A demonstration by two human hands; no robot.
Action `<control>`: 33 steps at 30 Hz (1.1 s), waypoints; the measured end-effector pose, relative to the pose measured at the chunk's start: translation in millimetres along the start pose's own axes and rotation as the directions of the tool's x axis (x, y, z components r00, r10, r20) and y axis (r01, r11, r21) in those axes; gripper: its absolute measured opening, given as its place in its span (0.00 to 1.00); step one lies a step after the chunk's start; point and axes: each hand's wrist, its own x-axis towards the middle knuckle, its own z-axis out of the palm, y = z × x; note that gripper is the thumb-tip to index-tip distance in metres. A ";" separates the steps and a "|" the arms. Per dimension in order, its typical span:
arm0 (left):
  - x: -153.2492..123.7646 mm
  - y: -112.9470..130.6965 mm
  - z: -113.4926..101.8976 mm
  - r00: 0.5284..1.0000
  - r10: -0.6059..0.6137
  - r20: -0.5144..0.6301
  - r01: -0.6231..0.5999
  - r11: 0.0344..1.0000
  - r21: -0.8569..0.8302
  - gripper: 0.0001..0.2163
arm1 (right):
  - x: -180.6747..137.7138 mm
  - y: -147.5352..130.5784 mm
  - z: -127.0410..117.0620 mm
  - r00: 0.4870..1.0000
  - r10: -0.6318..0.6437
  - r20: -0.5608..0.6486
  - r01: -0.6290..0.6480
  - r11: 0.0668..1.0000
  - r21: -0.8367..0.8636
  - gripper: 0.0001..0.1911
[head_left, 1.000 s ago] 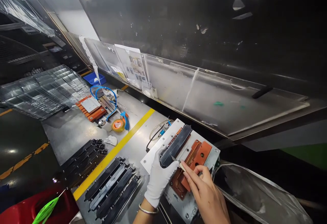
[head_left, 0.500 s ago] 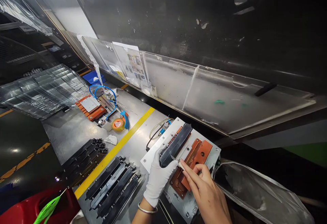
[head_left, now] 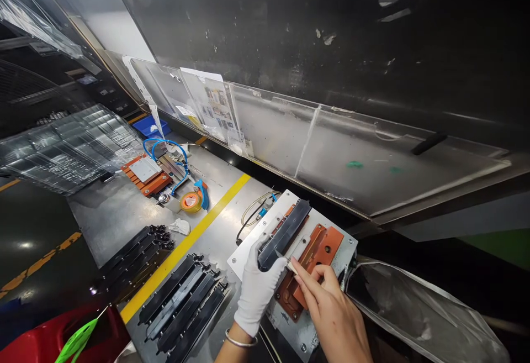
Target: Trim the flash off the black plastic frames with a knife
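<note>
My left hand (head_left: 254,288), in a white glove, is closed around the near end of a long black plastic strip (head_left: 285,233). The strip lies tilted over an orange-and-white fixture (head_left: 327,246). My bare right hand (head_left: 333,308) pinches a small knife (head_left: 291,266) with a pale handle. Its thin pointed blade reaches the strip's lower edge, close to my left thumb; whether it touches cannot be made out. The fingers hide most of the handle. Several similar black strips (head_left: 186,302) lie in a row on the metal table to the left.
A second orange fixture (head_left: 147,174) with blue hoses, a roll of orange tape (head_left: 191,201) and a white cloth (head_left: 180,226) are on the metal table (head_left: 219,208). A yellow line (head_left: 186,248) crosses it. A plastic-lined bin (head_left: 426,302) stands right; green-handled snips (head_left: 78,338) are front left.
Both hands and the strip stay almost in place. The knife and right fingertips have shifted very slightly left along the strip's edge.
</note>
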 end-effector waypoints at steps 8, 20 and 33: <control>-1.5 -1.1 1.1 0.999 -0.008 -0.035 0.009 1.000 0.027 0.24 | 0.3 -4.5 -1.6 0.999 -0.012 -0.046 0.010 0.999 -0.039 0.26; -2.7 3.6 3.8 0.997 -0.038 -0.066 0.039 0.999 0.010 0.28 | 1.2 -5.0 0.0 0.998 -0.004 -0.067 0.001 0.999 -0.052 0.27; -2.4 1.9 2.3 0.997 0.015 -0.075 -0.014 1.000 0.016 0.25 | -2.6 -5.7 4.3 0.999 0.018 -0.048 -0.022 0.995 -0.096 0.26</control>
